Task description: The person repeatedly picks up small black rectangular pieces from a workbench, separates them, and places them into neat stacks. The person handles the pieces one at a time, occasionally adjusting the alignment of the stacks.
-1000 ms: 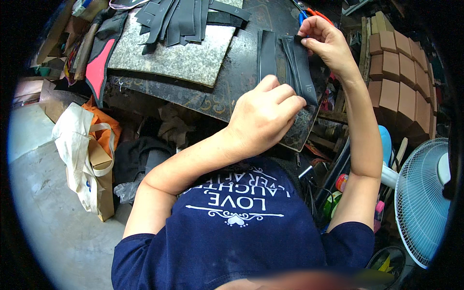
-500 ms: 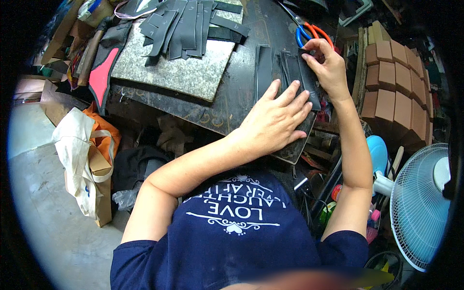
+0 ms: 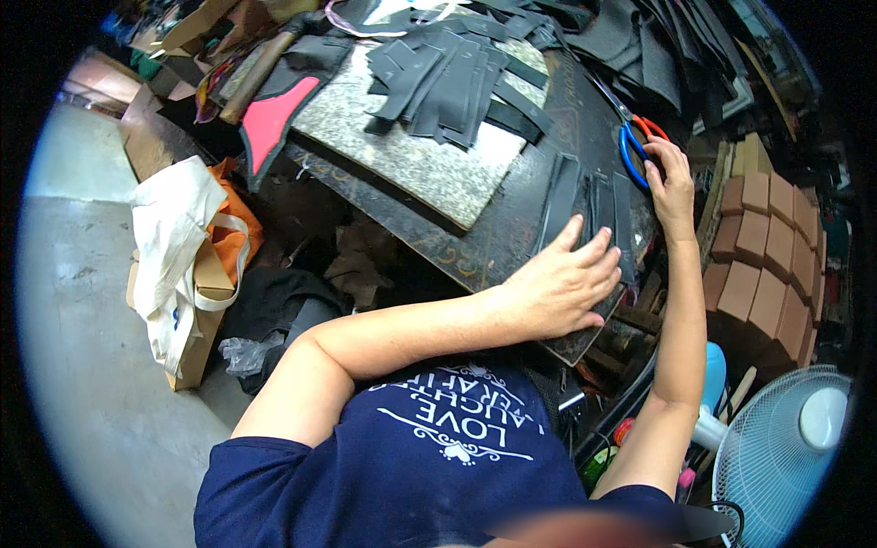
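My left hand [image 3: 565,285] lies with spread fingers over the near ends of several black strips [image 3: 598,203] at the table's right corner. The strips look like leather or a similar sheet material. My right hand [image 3: 672,187] is at the handles of a pair of scissors [image 3: 630,153], one blue and one red. Its fingers are bent round the handles, and the blades point away toward the far side. A heap of black strips [image 3: 448,87], some with pale marks, rests on a speckled stone slab [image 3: 411,173] farther left.
Dark sheets [image 3: 639,55] are piled at the far right of the table [image 3: 438,260]. Brown blocks [image 3: 763,265] are stacked on the right, above a fan [image 3: 776,457]. A hammer [image 3: 260,78] and a pink-and-black piece [image 3: 277,123] lie left of the slab; a white bag [image 3: 178,247] stands below.
My right hand has left the strips' far end and reached the scissors' handles. My left hand stays on the strips. The whole view has shifted and tilted.
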`<action>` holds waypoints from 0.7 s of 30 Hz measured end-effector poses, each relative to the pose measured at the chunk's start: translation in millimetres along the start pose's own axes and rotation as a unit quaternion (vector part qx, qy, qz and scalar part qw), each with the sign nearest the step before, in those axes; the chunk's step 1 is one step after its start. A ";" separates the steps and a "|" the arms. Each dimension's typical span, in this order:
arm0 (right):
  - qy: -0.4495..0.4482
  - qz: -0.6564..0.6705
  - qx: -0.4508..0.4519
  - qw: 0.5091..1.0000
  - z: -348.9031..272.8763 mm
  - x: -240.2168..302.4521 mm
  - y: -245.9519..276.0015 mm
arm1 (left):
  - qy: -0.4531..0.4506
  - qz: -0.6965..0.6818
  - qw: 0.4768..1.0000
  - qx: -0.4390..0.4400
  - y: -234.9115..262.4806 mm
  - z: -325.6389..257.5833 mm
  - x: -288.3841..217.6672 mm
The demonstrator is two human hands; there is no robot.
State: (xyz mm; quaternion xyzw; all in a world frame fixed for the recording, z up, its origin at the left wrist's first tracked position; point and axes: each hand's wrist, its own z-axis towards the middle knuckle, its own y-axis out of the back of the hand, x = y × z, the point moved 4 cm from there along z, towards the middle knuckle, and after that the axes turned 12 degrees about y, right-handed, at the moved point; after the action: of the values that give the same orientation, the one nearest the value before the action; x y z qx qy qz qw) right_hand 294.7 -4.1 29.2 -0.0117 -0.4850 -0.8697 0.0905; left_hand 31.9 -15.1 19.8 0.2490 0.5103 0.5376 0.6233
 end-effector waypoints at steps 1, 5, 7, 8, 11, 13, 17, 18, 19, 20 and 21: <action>0.001 0.010 0.007 1.000 3.0 -3.8 -2.2 | -0.007 -0.027 0.999 -0.024 2.4 0.4 0.2; 0.013 0.035 0.003 0.999 19.3 -14.4 -10.9 | -0.024 -0.051 0.996 -0.062 11.3 -0.4 -3.7; 0.023 0.025 0.014 0.999 29.9 -16.1 -12.9 | -0.043 -0.080 0.990 -0.106 24.6 -4.7 -3.8; 0.011 0.018 0.025 0.999 35.3 -15.8 -13.7 | -0.052 -0.094 0.988 -0.108 31.9 -7.3 -2.0; 0.015 -0.079 0.053 0.995 51.4 -0.4 -7.4 | 0.007 -0.076 0.983 -0.167 61.2 -13.3 27.7; 0.013 -0.135 0.043 0.990 67.3 19.2 -2.5 | 0.078 -0.009 0.971 -0.224 81.5 -14.1 66.0; 0.060 0.000 0.011 0.998 100.0 79.5 -16.7 | 0.267 0.105 0.922 -0.260 99.3 -15.2 125.2; 0.071 0.047 0.015 0.996 107.2 94.0 -24.4 | 0.303 0.137 0.913 -0.237 97.2 -14.6 132.5; 0.072 0.046 0.025 0.996 114.8 105.5 -32.3 | 0.288 0.137 0.914 -0.251 95.9 -15.4 133.1; 0.102 0.060 0.020 0.993 122.5 117.2 -38.9 | 0.283 0.139 0.917 -0.243 93.1 -15.8 133.8; 0.121 0.045 0.015 0.992 130.6 124.9 -44.2 | 0.279 0.140 0.920 -0.235 90.5 -16.9 134.2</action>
State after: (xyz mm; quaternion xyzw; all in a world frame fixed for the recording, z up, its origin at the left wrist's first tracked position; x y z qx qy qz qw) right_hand 155.6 110.7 74.6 0.0732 -0.4827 -0.8523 0.1878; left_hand -34.3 131.8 42.1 0.0044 0.4822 0.7718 0.4144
